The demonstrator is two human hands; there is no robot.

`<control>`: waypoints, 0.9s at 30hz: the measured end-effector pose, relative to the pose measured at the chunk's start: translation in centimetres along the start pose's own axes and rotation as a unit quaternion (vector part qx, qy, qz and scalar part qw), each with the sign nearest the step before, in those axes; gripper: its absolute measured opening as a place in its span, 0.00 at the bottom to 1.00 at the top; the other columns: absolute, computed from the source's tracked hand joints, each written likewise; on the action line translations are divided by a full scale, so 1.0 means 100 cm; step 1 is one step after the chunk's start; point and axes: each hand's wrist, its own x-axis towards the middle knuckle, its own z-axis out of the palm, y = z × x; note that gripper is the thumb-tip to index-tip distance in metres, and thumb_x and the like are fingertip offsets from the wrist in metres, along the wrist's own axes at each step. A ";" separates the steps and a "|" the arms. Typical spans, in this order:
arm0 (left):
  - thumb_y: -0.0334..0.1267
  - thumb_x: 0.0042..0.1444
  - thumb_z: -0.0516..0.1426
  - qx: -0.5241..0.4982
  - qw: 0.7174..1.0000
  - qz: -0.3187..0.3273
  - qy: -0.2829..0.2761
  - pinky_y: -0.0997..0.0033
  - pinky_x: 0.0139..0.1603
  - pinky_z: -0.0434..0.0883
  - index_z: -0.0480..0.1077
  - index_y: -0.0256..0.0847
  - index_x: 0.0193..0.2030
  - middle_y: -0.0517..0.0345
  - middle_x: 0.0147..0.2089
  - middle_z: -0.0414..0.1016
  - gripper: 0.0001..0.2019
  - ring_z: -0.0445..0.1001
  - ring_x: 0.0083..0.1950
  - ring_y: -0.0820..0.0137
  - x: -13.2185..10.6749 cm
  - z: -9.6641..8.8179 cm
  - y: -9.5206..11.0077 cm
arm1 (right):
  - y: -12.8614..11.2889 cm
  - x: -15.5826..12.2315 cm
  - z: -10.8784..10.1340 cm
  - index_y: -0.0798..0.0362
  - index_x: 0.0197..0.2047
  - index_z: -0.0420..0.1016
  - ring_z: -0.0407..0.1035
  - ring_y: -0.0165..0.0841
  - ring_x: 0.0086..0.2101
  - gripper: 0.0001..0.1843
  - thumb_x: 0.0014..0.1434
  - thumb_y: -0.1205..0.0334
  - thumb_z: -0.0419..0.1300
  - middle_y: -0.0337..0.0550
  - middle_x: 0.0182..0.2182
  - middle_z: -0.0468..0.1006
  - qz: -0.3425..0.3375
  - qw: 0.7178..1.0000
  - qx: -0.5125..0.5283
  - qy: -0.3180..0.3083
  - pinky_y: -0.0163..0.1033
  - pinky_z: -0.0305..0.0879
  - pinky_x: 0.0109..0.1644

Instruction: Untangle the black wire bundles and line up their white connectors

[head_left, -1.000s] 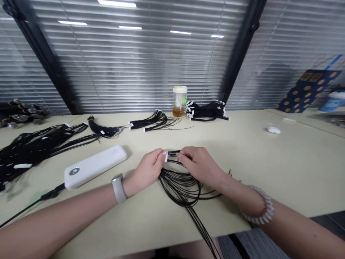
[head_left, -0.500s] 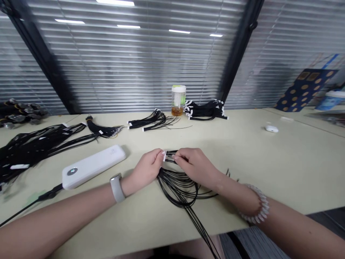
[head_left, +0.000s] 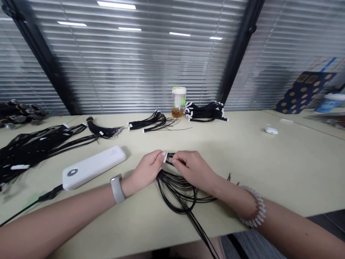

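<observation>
Between thumb and fingers, my left hand (head_left: pixel 149 166) pinches a white connector (head_left: pixel 165 157) with black wires running out to its right. My right hand (head_left: pixel 192 167) is closed in a pinch on those wires, a short way from the connector. Its fingertips hide just how many wires it holds. Below both hands lies a looped bundle of thin black cables (head_left: pixel 179 194), with a second white end near my left palm. Some of its strands trail over the table's front edge.
A white power bank (head_left: pixel 94 167) with a plugged-in cable lies left of my left wrist. Black cable bundles (head_left: pixel 35 147) cover the far left. At the back are more cables (head_left: pixel 153 120), a jar (head_left: pixel 178 102) and a stack of wired connectors (head_left: pixel 206 110). A white earbud case (head_left: pixel 271 131) sits at right.
My right hand has shifted slightly left, nearer the white connector. The hanging cable loop sits a little lower. My left hand keeps its hold.
</observation>
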 end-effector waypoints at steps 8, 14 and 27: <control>0.43 0.58 0.45 0.013 1.000 -0.018 0.011 0.73 0.27 0.58 0.57 0.39 0.22 0.64 0.21 0.57 0.16 0.57 0.24 0.74 0.001 -0.001 0.001 | 0.006 0.004 -0.005 0.55 0.29 0.70 0.61 0.25 0.23 0.11 0.59 0.62 0.51 0.36 0.22 0.71 0.018 0.998 0.052 -0.009 0.31 0.54 0.28; 0.47 0.57 0.45 -0.005 0.997 -0.074 0.036 0.73 0.24 0.58 0.57 0.39 0.20 0.63 0.18 0.57 0.18 0.58 0.22 0.73 0.004 -0.001 0.001 | 0.019 0.003 -0.014 0.55 0.32 0.70 0.64 0.31 0.29 0.07 0.55 0.59 0.57 0.42 0.29 0.73 0.012 0.993 -0.118 -0.007 0.34 0.56 0.33; 0.48 0.58 0.46 -0.015 0.990 -0.080 0.117 0.74 0.23 0.57 0.59 0.39 0.23 0.64 0.18 0.57 0.18 0.56 0.22 0.74 0.007 -0.004 -0.003 | -0.009 -0.017 -0.015 0.54 0.17 0.65 0.50 0.26 0.18 0.23 0.57 0.48 0.52 0.38 0.14 0.64 0.002 0.980 -0.169 -0.102 0.35 0.42 0.24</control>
